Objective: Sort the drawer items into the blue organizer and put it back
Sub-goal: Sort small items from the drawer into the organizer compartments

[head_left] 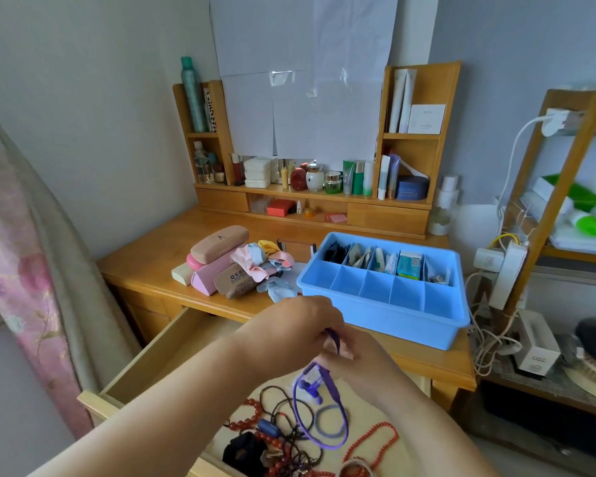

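Over the open drawer [159, 352] both my hands meet, my left hand [289, 325] and right hand [355, 359] pinching the purple earphone cord [324, 418], which dangles in a loop above beads, near the blue organizer [386, 304] on the desk.

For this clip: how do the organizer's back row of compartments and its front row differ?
The blue organizer has two rows of five compartments. The back row is filled: dark items at the left end, packets in the middle, a teal box further right. The front row shows only bare blue floor. The front compartments also look longer front to back than the back ones. Both rows share the same blue dividers and sit in one tray on the desk.
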Demonstrator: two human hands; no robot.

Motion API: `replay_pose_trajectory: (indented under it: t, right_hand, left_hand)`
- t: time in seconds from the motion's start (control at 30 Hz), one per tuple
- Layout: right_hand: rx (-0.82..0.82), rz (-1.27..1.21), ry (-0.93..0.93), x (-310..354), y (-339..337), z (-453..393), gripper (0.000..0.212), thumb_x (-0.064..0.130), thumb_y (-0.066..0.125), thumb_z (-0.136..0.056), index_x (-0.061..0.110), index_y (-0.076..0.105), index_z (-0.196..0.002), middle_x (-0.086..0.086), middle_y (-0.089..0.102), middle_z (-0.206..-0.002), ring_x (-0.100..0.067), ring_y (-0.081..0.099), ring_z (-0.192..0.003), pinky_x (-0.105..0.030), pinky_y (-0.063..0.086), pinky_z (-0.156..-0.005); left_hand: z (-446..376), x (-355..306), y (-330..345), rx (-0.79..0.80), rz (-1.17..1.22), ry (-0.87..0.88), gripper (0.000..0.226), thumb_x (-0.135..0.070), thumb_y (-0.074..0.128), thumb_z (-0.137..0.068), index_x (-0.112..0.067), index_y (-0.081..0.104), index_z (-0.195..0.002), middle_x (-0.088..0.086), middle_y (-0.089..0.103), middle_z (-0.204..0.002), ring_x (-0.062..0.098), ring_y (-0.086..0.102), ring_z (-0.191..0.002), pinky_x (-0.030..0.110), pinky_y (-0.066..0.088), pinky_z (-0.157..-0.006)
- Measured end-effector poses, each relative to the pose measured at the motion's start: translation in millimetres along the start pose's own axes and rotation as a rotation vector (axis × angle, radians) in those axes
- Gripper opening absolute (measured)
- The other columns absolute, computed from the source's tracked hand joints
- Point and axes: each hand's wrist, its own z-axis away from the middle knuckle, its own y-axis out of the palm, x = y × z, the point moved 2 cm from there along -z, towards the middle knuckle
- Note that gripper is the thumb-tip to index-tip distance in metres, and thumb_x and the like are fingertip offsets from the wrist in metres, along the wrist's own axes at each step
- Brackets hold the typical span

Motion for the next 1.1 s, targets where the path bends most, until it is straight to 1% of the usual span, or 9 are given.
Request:
replay_pose_trajectory:
  t: [0.07,0.17,0.3,0.43,0.6,0.73,0.87,0.97,1.1]
  right_hand:
    - [-0.062,-0.013,-0.021,2.4,0.9,0.0,0.024,0.031,0.047,-0.097,0.022,0.064,-0.082,0.003,0.071,-0.080,-0.007,0.066,-0.074,-0.035,0.050,-0.071]
    - [-0.183,0.009,-0.088,3.6,-1.6,4.8,0.026,0.028,0.044,-0.099,0.038,0.062,-0.084,0.012,0.068,-0.080,0.002,0.063,-0.070,-0.012,0.046,-0.059]
    - [-0.217,0.236,-0.107,-4.5,-5.6,6.9,0.022,0.024,0.045,-0.098,0.033,0.062,-0.086,0.015,0.058,-0.069,-0.002,0.055,-0.067,-0.017,0.041,-0.058]
    - [-0.231,0.212,-0.067,-11.6,-8.0,8.9,0.026,0.020,0.045,-0.098,0.030,0.059,-0.078,0.011,0.061,-0.071,-0.002,0.056,-0.072,-0.019,0.042,-0.063]
    - [-0.117,-0.006,0.034,-23.0,-12.4,6.0,0.018,0.028,0.052,-0.095,0.027,0.065,-0.084,0.014,0.051,-0.053,-0.002,0.043,-0.047,-0.014,0.034,-0.043]
    - [-0.047,-0.155,0.106,-26.6,-10.0,5.1,0.036,0.044,0.049,-0.091,0.014,0.067,-0.100,0.003,0.053,-0.070,0.000,0.047,-0.048,-0.016,0.038,-0.052]
    - [0.053,-0.231,0.049,-17.3,-2.0,5.1,0.037,0.057,0.043,-0.092,0.030,0.069,-0.088,0.007,0.068,-0.097,-0.003,0.061,-0.091,-0.018,0.043,-0.084]
    - [0.091,-0.344,0.030,-11.0,-1.2,10.0,0.054,0.074,0.041,-0.077,0.031,0.070,-0.092,0.012,0.071,-0.099,-0.003,0.062,-0.098,-0.016,0.043,-0.083]
    - [0.177,-0.486,0.024,-11.3,5.5,16.8,0.079,0.068,0.070,-0.060,0.007,0.057,-0.109,-0.008,0.069,-0.095,-0.025,0.063,-0.096,-0.041,0.045,-0.094]
  left_hand:
    - [-0.7,-1.0,-1.8,-0.117,-0.051,-0.032,0.024,-0.010,0.051,-0.088,-0.024,0.062,-0.104,-0.009,0.060,-0.100,0.007,0.055,-0.088,0.026,0.050,-0.077]
    - [1.2,10.1,5.1,-0.196,0.005,-0.202,0.013,-0.020,0.053,-0.089,-0.023,0.063,-0.098,-0.009,0.062,-0.092,0.008,0.055,-0.083,0.028,0.051,-0.074]
    - [2.4,25.2,21.3,-0.005,0.088,-0.340,0.013,-0.031,0.057,-0.091,-0.024,0.067,-0.093,-0.013,0.059,-0.081,0.004,0.052,-0.072,0.018,0.043,-0.062]
    - [5.8,34.8,30.9,0.168,0.054,-0.380,0.016,-0.034,0.060,-0.089,-0.023,0.069,-0.095,-0.009,0.061,-0.088,0.004,0.051,-0.071,0.018,0.042,-0.062]
    - [9.8,34.5,24.3,0.045,0.218,-0.382,0.016,-0.029,0.059,-0.091,-0.016,0.068,-0.091,0.001,0.068,-0.086,0.015,0.060,-0.075,0.027,0.050,-0.068]
    - [7.9,22.4,12.6,0.000,0.554,-0.355,0.012,-0.011,0.057,-0.091,-0.019,0.066,-0.087,-0.006,0.069,-0.073,0.005,0.063,-0.061,0.022,0.056,-0.063]
    - [5.2,8.8,14.2,-0.053,0.826,-0.326,0.017,0.002,0.051,-0.090,-0.007,0.064,-0.094,0.001,0.070,-0.073,0.010,0.057,-0.055,0.019,0.050,-0.054]
    - [3.1,3.0,14.2,-0.166,1.086,-0.339,0.011,-0.001,0.053,-0.093,-0.006,0.062,-0.090,0.008,0.069,-0.073,0.014,0.057,-0.054,0.022,0.051,-0.053]
    - [0.6,3.5,10.9,-0.306,1.302,-0.393,0.010,0.001,0.053,-0.093,-0.004,0.062,-0.091,0.010,0.067,-0.071,0.013,0.059,-0.052,0.021,0.053,-0.052]
